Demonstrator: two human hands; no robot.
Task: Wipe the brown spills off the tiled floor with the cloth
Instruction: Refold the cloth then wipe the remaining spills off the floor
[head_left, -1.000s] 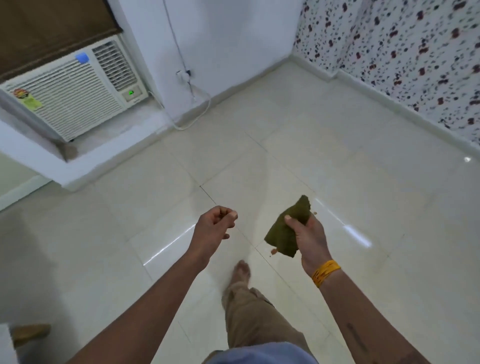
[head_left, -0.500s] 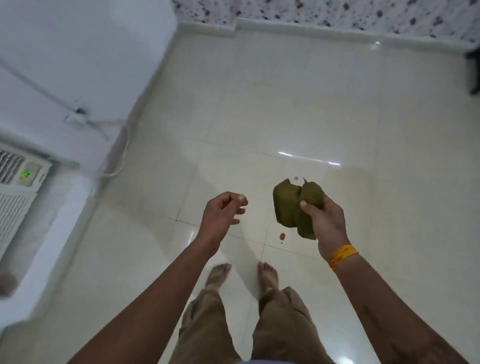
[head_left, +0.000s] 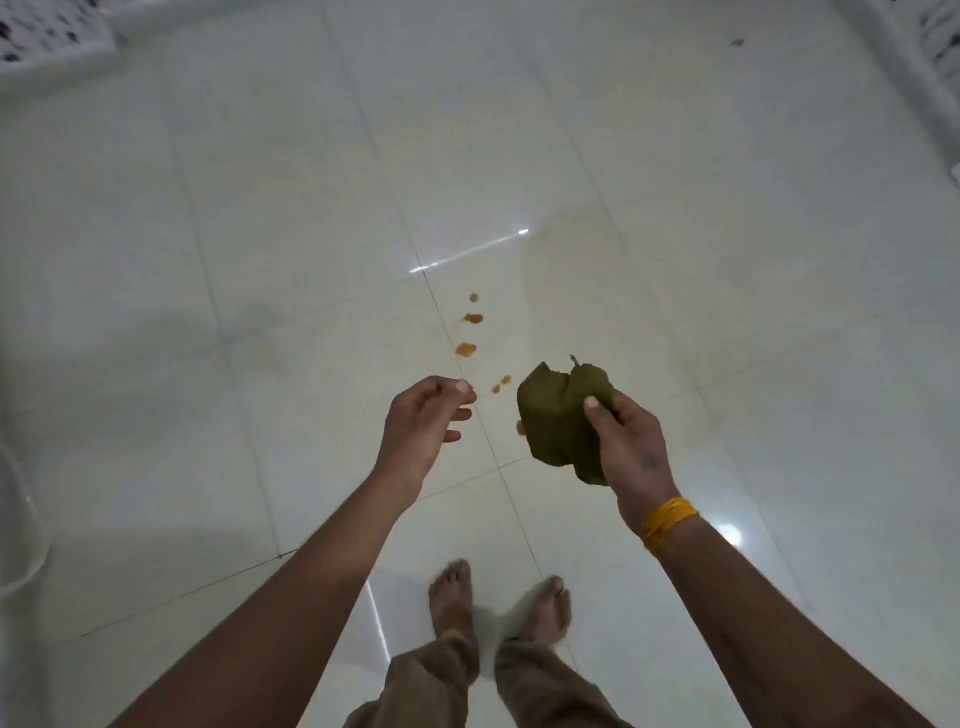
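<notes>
While person stands barefoot on pale tiled floor (head_left: 675, 182), head view looks straight down. Right hand (head_left: 626, 441) raised, fingers (head_left: 592, 402) gripping crumpled olive cloth (head_left: 558, 421) in air, well above tiles. Left hand (head_left: 423, 426) beside it, empty, fingers loosely curled, half closed. Brown spills (head_left: 466, 349): several small orange-brown spots along grout line, on floor ahead of both hands. Yellow band (head_left: 667, 521) on right wrist. Bare feet (head_left: 452, 597) at bottom, khaki trousers (head_left: 431, 680).

Cloth (head_left: 558, 421): olive-green. Spills (head_left: 466, 349): orange-brown. Floor (head_left: 260, 208): glossy off-white tiles. Wristband (head_left: 667, 521): yellow. Trousers (head_left: 431, 686): khaki.
</notes>
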